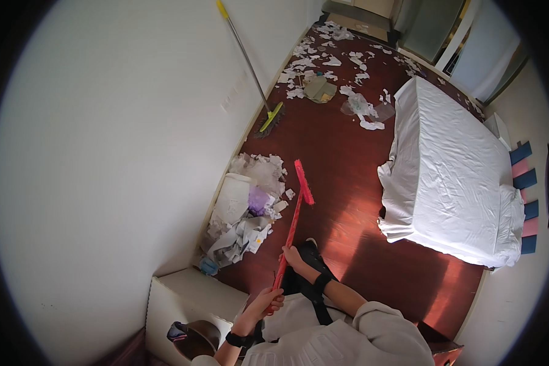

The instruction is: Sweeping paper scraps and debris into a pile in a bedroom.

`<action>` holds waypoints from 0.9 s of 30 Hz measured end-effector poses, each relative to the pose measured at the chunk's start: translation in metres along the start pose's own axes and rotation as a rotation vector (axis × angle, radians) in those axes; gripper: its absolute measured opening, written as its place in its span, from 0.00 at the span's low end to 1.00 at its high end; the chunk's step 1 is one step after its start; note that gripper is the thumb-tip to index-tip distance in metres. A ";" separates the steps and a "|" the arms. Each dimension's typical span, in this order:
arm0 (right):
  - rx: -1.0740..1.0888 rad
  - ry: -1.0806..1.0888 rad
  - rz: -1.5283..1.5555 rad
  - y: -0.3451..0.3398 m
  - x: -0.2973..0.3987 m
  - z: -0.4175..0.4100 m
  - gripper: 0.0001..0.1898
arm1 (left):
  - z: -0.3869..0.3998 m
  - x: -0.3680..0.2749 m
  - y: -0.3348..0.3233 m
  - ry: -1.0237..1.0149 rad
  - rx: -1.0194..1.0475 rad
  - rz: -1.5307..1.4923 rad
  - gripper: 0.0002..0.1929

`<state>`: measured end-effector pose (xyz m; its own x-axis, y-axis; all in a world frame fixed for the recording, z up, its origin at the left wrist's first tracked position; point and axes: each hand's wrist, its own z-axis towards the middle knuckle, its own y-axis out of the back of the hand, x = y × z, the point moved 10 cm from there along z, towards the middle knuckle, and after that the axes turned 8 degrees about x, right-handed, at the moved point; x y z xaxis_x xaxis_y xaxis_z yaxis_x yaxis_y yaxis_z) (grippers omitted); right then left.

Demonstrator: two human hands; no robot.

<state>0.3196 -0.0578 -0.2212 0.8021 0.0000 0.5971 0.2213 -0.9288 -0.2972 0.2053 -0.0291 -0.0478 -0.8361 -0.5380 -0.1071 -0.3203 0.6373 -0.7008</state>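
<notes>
My left hand [264, 304] is closed round the lower end of the red handle of a broom [294, 219], just in front of my waist. Higher up the same handle, my right hand [294, 259] also grips it. The broom's pink-red bristle head [304, 182] points away from me over the dark red floor [334, 151]. Left of the bristles, against the wall, lies a heap of torn white paper and plastic [256, 171]. Within that heap are a white bag or sheet [232, 196], a piece of purple plastic [257, 200] and crumpled grey-white sheets [240, 240].
A second broom [249, 64] with a yellow-green head leans on the left wall [119, 137]. Paper scraps [304, 61] and a flattened piece of cardboard [320, 89] litter the far floor. A white-covered bed [457, 183] stands right; a white cabinet [201, 290] is near my left.
</notes>
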 end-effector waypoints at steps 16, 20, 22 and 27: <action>-0.147 -0.106 0.227 0.117 -0.056 0.012 0.05 | 0.115 -0.001 0.018 0.160 0.040 0.078 0.09; 0.028 -0.049 0.238 0.062 -0.042 0.048 0.05 | 0.087 -0.023 0.043 0.065 -0.087 0.228 0.10; 0.050 0.000 0.311 0.035 -0.033 0.062 0.05 | 0.075 -0.032 0.053 0.018 -0.218 0.283 0.10; 0.322 -0.037 0.755 -0.041 0.005 0.058 0.04 | 0.033 -0.060 0.032 -0.093 -0.499 0.747 0.10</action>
<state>0.3468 0.0017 -0.2490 0.8153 -0.5648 0.1277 -0.2413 -0.5318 -0.8117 0.2605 0.0054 -0.0872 -0.8713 0.0837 -0.4836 0.1180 0.9922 -0.0408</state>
